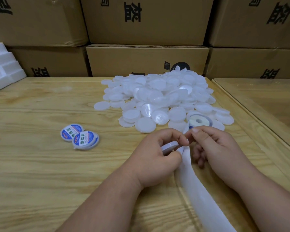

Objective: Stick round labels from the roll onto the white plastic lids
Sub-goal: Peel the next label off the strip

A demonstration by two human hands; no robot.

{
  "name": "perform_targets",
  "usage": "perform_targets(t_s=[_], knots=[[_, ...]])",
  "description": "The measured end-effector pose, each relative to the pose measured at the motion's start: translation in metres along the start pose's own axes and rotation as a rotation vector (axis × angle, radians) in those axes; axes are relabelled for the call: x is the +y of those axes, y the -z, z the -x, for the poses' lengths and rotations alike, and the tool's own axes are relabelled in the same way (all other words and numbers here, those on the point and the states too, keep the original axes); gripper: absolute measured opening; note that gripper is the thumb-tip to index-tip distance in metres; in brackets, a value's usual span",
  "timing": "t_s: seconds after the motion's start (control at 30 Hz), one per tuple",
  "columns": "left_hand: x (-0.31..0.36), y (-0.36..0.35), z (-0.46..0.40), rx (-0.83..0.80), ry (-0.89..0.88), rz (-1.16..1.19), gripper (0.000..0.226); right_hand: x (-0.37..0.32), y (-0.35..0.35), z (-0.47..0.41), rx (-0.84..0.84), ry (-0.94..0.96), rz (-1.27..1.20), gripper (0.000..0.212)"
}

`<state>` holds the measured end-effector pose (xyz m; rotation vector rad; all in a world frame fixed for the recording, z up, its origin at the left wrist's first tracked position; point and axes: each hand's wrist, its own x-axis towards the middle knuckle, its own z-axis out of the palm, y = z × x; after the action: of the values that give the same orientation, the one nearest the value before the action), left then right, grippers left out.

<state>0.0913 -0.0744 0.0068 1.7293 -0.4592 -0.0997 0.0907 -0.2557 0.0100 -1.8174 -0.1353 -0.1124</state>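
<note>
Here, left hand (155, 158) grip on tilted lid (169, 145), right hand (214, 148) pinching backing strip (196, 186) trailing nearward.

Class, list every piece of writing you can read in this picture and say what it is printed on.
"助焊膏": blue-and-white round labels on the two labelled lids, printed large.
Small print on those labels: too small to read.
Large black characters on the cardboard boxes: upside down, mostly cut off, not reliably readable.
Label roll: print unreadable.

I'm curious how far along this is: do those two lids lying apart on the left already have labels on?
Yes, labelled: both lids show round blue-and-white printed stickers on top, unlike the plain white pile.
</note>
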Motion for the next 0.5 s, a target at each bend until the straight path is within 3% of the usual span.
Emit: perform_targets(t_s=[0.23,0.5], knots=[[0.0032,-0.0008,0.0009,-0.038,-0.008,-0.011,0.018,-0.0031,-0.0044,0.0033,-0.063,0.101,-0.001,0.024],[0.0031,0.0028,0.0005,0.009,0.034,0.062,0.027,0.0015,0.0003,0.0011,0.139,0.025,0.096,0.036]])
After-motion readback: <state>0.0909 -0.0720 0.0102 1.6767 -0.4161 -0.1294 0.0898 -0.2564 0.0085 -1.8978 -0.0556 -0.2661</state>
